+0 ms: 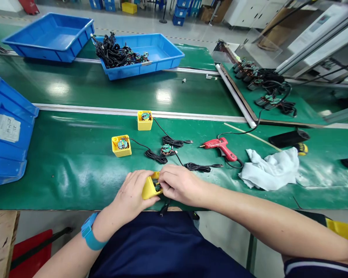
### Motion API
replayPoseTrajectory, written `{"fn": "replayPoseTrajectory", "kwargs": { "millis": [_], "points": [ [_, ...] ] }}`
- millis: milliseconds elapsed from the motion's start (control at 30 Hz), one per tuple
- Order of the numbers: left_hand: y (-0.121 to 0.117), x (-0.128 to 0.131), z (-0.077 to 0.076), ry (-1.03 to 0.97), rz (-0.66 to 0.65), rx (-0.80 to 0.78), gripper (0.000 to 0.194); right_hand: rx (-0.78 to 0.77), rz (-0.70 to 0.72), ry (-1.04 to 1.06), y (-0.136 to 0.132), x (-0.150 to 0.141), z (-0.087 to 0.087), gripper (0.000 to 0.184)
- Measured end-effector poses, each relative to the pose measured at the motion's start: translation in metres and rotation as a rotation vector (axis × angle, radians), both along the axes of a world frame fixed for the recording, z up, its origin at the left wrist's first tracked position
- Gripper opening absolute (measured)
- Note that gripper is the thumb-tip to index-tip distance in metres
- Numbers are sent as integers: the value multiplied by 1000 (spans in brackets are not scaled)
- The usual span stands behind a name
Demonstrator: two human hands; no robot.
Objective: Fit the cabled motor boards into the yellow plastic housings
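My left hand (130, 192) grips a small yellow plastic box (149, 189) tilted at the front edge of the green bench mat. My right hand (180, 185) reaches over it, its fingertips pinching a circuit board with black cable (156, 186) inside the box. The fingers hide most of that board. Farther up the mat stand two similar yellow boxes (121, 146) (145, 120), each with a round circuit board inside. A loose round board (166, 149) lies between them and my hands, with coiled black cables (155, 156) around it.
A red hot glue gun (220, 148) and a crumpled white cloth (269, 170) lie to the right. Blue plastic trays (140, 58) hold bundled cables and boards on the bench behind. Another blue tray (8, 131) stands at the left. A black-and-yellow tool (301, 148) lies beyond the cloth.
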State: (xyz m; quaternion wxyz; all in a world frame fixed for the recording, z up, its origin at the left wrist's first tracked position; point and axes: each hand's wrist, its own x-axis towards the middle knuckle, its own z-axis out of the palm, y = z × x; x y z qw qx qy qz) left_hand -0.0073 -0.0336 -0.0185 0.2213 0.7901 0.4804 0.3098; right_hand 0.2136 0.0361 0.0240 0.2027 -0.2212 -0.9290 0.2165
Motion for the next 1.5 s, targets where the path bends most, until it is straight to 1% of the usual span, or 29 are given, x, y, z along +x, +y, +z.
{"fn": "replayPoseTrajectory", "kwargs": {
  "millis": [67, 133, 200, 267, 333, 400, 467, 500, 533, 600, 667, 700, 767, 900, 1000, 1133, 1333, 1400, 1500],
  "points": [
    [-4, 4, -8, -17, 60, 67, 67, -5, -111, 107, -11, 3, 0, 14],
    [-9, 9, -20, -40, 123, 166, 70, -75, -250, 189, -25, 6, 2, 13],
    [-14, 15, -31, -59, 186, 260, 77, -236, -389, 218, -43, 8, 4, 12],
    [-18, 18, -40, -85, 217, 284, 92, -434, -482, 233, -58, 8, 4, 13],
    [-18, 17, -44, -115, 193, 221, 111, -564, -517, 277, -68, 7, 2, 13],
    [-15, 12, -41, -134, 124, 98, 126, -599, -527, 329, -72, 7, -1, 13],
    [-9, 6, -35, -130, 14, -39, 133, -620, -534, 343, -73, 7, -1, 14],
    [-7, 5, -31, -125, -42, -103, 130, -654, -535, 336, -73, 7, 0, 14],
    [-5, 4, -28, -122, -87, -155, 123, -700, -538, 323, -72, 6, 1, 14],
    [-4, 6, -26, -130, -116, -179, 98, -779, -564, 281, -74, 5, 3, 14],
    [-8, 12, -27, -152, -58, -100, 74, -799, -616, 241, -78, 2, 4, 14],
    [-11, 16, -28, -163, -22, -39, 66, -790, -647, 227, -80, 0, 4, 14],
    [-17, 24, -31, -177, 37, 63, 58, -780, -710, 227, -85, -2, 2, 12],
    [-23, 34, -32, -188, 100, 172, 56, -840, -828, 296, -92, -9, -3, 10],
    [-23, 37, -33, -197, 124, 229, 56, -884, -892, 354, -95, -15, -6, 16],
    [-25, 41, -36, -195, 150, 308, 58, -897, -965, 423, -101, -22, -9, 19],
    [-24, 45, -41, -163, 177, 390, 62, -962, -1027, 504, -109, -28, -10, 21],
    [-24, 45, -42, -162, 176, 409, 62, -950, -1024, 515, -110, -28, -11, 21],
    [-23, 45, -44, -161, 159, 420, 64, -889, -984, 503, -110, -27, -13, 19]
  ]
}}
